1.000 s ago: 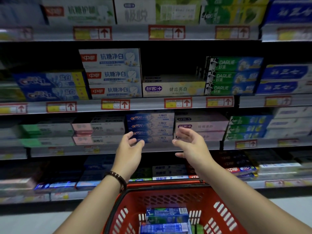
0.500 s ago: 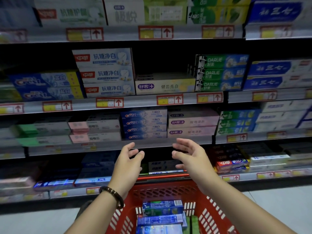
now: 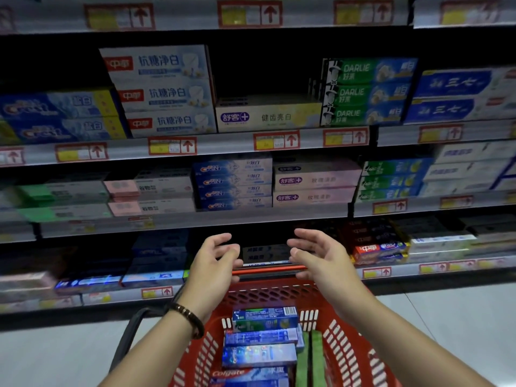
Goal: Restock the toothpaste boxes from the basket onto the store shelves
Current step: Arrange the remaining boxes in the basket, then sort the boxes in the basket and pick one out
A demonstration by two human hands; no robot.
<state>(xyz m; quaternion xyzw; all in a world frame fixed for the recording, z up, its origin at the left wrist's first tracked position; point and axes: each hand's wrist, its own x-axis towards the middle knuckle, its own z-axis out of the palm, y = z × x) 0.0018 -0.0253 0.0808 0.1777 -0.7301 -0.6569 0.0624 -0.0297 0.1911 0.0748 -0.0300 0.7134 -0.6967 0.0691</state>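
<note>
From the head camera, a red plastic basket sits low in the middle, in front of the store shelves. The toothpaste boxes are in the basket, lying flat in a row from its far wall toward the near edge. The farthest is blue and green with a barcode, two blue ones come next, and a Colgate box lies nearest. Green boxes stand on edge along the right side of the row. Both hands are raised over the basket's far rim with palms turned toward each other. The left hand has its fingers loosely curved and spread and grips nothing. The right hand is likewise wide and relaxed and holds nothing. Whether any fingertip touches the rim's red bar cannot be told. A dark beaded bracelet circles the left wrist, and a dark strap handle hangs off the basket's left side. Above the hands, the shelves carry stacked boxes in rows, among them green Darlie boxes toward the right of the upper shelf. Red-framed price tags with arrows line the front edges. Pale floor shows at the lower right.
</note>
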